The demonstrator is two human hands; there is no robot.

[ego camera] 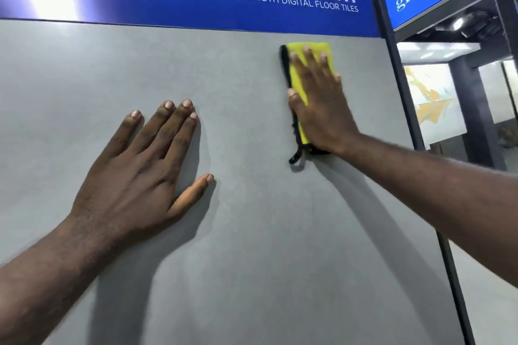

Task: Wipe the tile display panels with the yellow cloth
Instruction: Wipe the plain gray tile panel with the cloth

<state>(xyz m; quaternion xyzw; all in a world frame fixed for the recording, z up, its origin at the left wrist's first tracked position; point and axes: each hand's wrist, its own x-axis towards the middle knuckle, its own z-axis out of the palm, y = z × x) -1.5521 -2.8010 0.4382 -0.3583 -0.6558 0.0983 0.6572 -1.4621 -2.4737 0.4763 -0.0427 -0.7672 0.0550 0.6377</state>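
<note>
The yellow cloth (315, 47) lies flat on the grey tile panel (252, 232) near its top right corner, just below the blue sign (252, 8). The right grip (319, 103) is open, fingers spread and straight, pressing the cloth to the panel; cloth shows above the fingertips and left of the thumb. The left grip (140, 173) is open too, resting flat on the panel, well apart. No wipe marks show, so progress cannot be told; the wide face below likely remains.

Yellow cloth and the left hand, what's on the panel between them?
Only bare grey tile panel between the yellow cloth and the left hand, in the head view.
</note>
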